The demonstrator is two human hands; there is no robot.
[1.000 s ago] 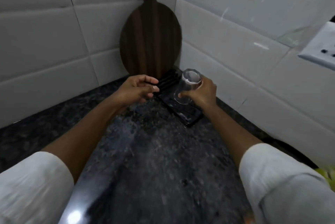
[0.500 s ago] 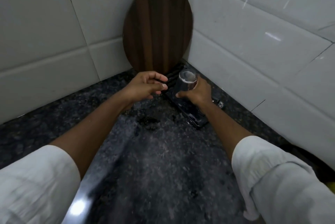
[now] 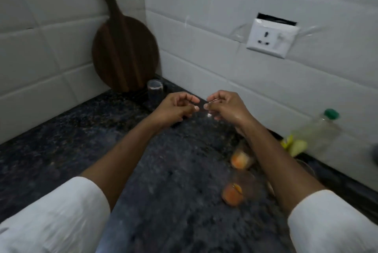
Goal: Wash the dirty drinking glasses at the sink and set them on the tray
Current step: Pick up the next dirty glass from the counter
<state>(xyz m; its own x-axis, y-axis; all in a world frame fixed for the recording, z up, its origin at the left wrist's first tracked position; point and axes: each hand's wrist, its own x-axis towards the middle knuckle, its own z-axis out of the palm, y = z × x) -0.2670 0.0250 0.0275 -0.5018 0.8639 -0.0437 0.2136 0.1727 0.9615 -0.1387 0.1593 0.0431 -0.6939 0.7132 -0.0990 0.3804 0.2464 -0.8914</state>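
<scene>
Head view: both hands [image 3: 201, 107] loosely curled, empty, fingertips nearly meeting above counter [image 3: 81, 140].

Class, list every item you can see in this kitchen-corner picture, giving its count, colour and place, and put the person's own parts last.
Clean glass: one, clear, upright on the tray in the corner.
Tray: one, black, on the counter before the board, mostly hidden.
Dirty glasses: at least two, clear with orange residue, on the counter by the right forearm; blurred.
Cutting board: one, dark brown, leaning in the wall corner.
Socket: one, white, on the right wall.
Bottle: one, clear with green cap, against the right wall.
Counter: one, dark speckled stone.
Left hand: empty, fingers curled.
Right hand: empty, fingers curled.
Sleeves: two, white, bottom corners.
</scene>
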